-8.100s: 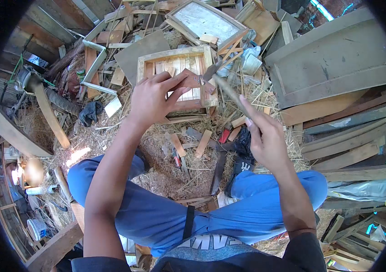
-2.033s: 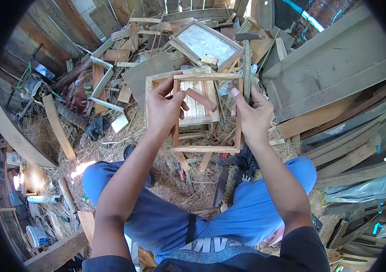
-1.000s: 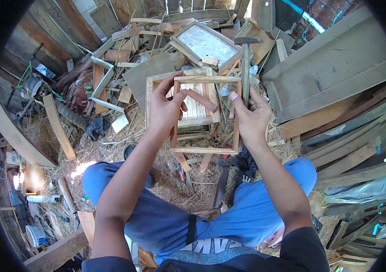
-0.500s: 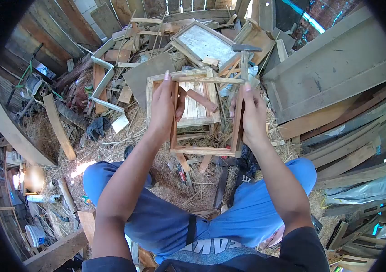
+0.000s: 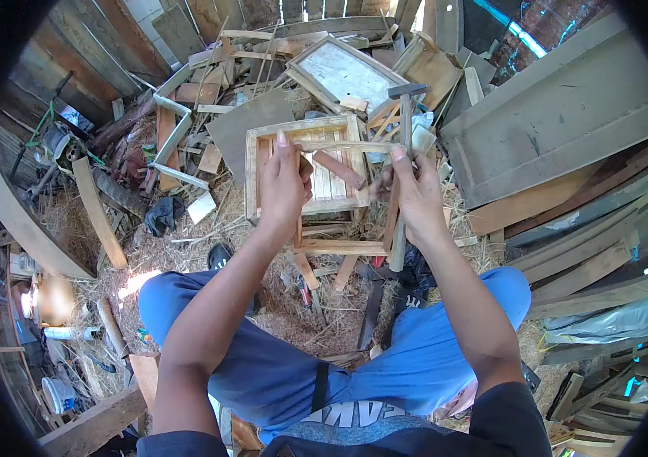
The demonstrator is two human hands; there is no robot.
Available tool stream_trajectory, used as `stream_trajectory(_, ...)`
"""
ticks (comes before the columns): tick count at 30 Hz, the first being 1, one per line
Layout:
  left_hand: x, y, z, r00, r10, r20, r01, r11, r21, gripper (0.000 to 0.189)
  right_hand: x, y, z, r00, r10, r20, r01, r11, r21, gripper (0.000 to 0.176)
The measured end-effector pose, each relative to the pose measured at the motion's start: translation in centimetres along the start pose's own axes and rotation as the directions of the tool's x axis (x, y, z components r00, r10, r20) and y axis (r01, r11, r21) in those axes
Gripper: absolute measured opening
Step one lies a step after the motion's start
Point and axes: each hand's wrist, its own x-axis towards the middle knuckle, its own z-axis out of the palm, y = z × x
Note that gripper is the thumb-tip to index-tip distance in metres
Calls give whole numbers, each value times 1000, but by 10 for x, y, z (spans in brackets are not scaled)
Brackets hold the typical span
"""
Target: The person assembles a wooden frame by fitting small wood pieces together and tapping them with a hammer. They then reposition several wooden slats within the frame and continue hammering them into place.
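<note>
A small wooden frame (image 5: 343, 247) is held up between my two hands, over the straw floor. My left hand (image 5: 284, 181) is closed round its left side, thumb at the upper corner. My right hand (image 5: 417, 190) is closed on its right side and on the handle of a hammer (image 5: 408, 91), whose head points away from me. Behind the frame lies a wooden box with slats (image 5: 263, 129), with a short reddish wood piece (image 5: 339, 169) across it.
Scrap wood and a white-topped panel (image 5: 347, 72) lie at the back. A large grey panel (image 5: 560, 114) leans at the right above stacked boards (image 5: 590, 259). A curved plank (image 5: 99, 213) is at the left. Tools lie on the straw between my legs.
The small frame has turned slightly and its upper edge has come lower. The hammer has shifted towards me, with its handle now showing along the frame's right side.
</note>
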Motion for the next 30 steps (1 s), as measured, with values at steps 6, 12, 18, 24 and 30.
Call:
stream_trajectory(6, -3, 11, -1, 971, -239, -5, 236, 961, -143, 68, -10, -8, 2, 1000, 18, 15, -17, 997, -74, 41)
stream_trajectory(12, -2, 12, -3, 974, -225, 13, 225, 971, -79, 69, -12, -10, 5, 1000, -2, 2, 2, 998, -69, 40)
stream_trajectory(18, -1, 7, -5, 984, -175, 27, 174, 985, 19, 69, -16, -11, 5, 1000, 7, 8, -6, 994, -106, 49)
stream_trajectory(24, -3, 19, 4, 990, -143, 11, 143, 990, 13, 66, -18, -20, 8, 1000, 28, 0, -27, 995, -95, 56)
stream_trajectory(30, 2, 19, 3, 976, -214, 37, 215, 977, -9, 67, -15, -22, 7, 1000, -12, 12, 13, 993, -119, 55)
